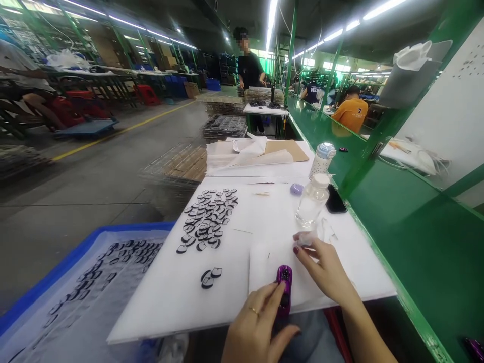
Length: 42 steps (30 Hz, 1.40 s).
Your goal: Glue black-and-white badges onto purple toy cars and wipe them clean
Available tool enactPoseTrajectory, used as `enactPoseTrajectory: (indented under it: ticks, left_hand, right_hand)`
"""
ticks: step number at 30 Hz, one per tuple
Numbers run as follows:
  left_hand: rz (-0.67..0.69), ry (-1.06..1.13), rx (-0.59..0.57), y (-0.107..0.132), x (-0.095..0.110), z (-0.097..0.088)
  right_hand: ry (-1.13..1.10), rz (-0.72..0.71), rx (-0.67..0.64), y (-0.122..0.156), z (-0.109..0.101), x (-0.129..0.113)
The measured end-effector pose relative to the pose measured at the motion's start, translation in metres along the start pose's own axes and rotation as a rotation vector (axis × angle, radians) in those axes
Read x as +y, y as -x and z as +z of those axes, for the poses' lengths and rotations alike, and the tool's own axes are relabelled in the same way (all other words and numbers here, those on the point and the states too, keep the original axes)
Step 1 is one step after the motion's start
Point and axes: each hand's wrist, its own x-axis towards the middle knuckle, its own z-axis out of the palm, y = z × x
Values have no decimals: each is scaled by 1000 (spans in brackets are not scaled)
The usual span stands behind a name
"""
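A shiny purple toy car point(285, 275) lies at the near edge of the white foam-topped table. My left hand point(257, 322) holds the car with its fingertips on the roof and side; the thumb sticks out to the right, and a ring is on one finger. To the right, my right hand point(325, 262) pinches a crumpled white tissue point(308, 239), partly hidden by the fingers. Just behind that hand stands a clear bottle of liquid point(312, 201) with a white cap. A thin pale sheet lies under the car, with a small needle-like stick point(268, 255) on it.
Many small black-rimmed parts point(207, 217) lie on the table's left, with several nearer point(210, 277). A blue tray point(94, 237) of similar parts is lower left. A phone point(336, 199), patterned cup point(322, 159) and purple lid point(297, 189) line the right. A green conveyor point(412, 227) runs alongside.
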Motion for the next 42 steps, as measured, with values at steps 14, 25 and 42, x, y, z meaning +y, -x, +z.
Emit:
enactPoseTrajectory:
  ticks: [14,25,42]
  left_hand:
    - [-170,262,-239,-45,-6,-5]
    - [-295,365,-95,-45,1,1]
    - [-275,369,-68,-43,0,3]
  right_hand:
    - [-660,-207,137,36,3,-13]
    - [-1377,-85,-311,20,7,-38]
    - [-1325,-65,-331,20,17,-29]
